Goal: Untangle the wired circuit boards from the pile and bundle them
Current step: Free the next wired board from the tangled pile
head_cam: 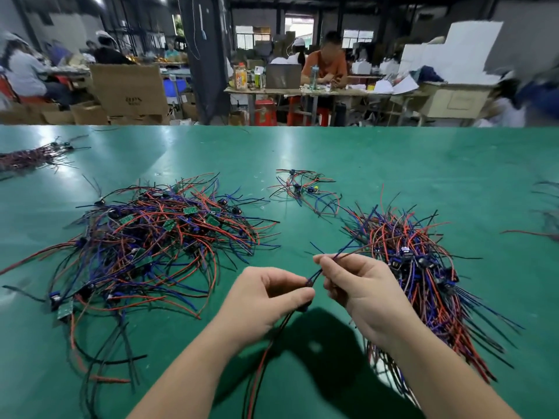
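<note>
Pinching a strand of wires [314, 275] between them, left hand [266, 300] and right hand [360, 285] hover just right of the pile [151, 237]; a bundle [423, 267] lies farther right of the pile on the bench [302, 152].

A big green table [423, 164] fills the front. Behind it are brown cardboard boxes [128, 89] and a person in an orange shirt [328, 66] at a desk [272, 91].
</note>
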Available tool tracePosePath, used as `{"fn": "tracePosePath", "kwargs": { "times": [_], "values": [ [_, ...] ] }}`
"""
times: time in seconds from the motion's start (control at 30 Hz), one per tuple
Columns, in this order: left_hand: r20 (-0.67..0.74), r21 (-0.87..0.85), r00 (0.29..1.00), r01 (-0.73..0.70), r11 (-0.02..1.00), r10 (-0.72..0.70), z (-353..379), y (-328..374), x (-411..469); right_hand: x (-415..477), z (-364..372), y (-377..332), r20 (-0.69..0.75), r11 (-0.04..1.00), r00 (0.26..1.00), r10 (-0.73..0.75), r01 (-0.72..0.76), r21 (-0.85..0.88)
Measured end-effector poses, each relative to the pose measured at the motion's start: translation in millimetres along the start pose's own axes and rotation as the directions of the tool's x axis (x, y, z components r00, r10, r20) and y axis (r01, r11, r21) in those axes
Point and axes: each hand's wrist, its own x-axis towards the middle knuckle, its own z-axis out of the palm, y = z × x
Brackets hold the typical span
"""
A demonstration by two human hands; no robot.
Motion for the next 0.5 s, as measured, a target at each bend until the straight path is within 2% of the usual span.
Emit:
{"fn": "tracePosePath", "kwargs": {
  "times": [0.1, 0.17, 0.27, 0.37, 0.43, 0.5],
  "values": [
    [0.001, -0.116, 0.999, 0.050, 0.992, -0.050, 1.0, -3.5, 1.3, -1.7, 3.6, 2.8, 0.034, 0.983, 0.999, -0.008, 0.014, -0.182],
    [0.030, -0.129, 0.995, 0.096, 0.987, -0.093, 0.9, -0.9, -0.6, -2.1, 4.1, 5.1, 0.036, 0.969, 0.999, -0.004, 0.012, -0.247],
    [0.048, -0.114, 0.987, 0.161, 0.980, -0.156, -1.8, 0.0, -1.5, -2.7, 2.5, 6.0, 0.068, 0.973, 0.996, 0.054, -0.037, -0.230],
    [0.091, -0.089, 0.983, 0.170, 0.981, -0.162, -4.0, -0.8, -3.5, -3.9, -0.7, 2.6, 0.186, 0.972, 0.964, 0.189, -0.158, -0.172],
    [0.129, -0.084, 0.980, 0.164, 0.983, -0.153, -3.0, -1.4, -4.9, -5.1, -2.7, -0.5, 0.244, 0.953, 0.933, 0.263, -0.211, -0.220],
    [0.151, -0.083, 0.975, 0.177, 0.981, -0.163, -1.8, 1.1, -6.0, -4.8, -4.5, -2.1, 0.234, 0.947, 0.937, 0.261, -0.202, -0.248]
  ]
}}
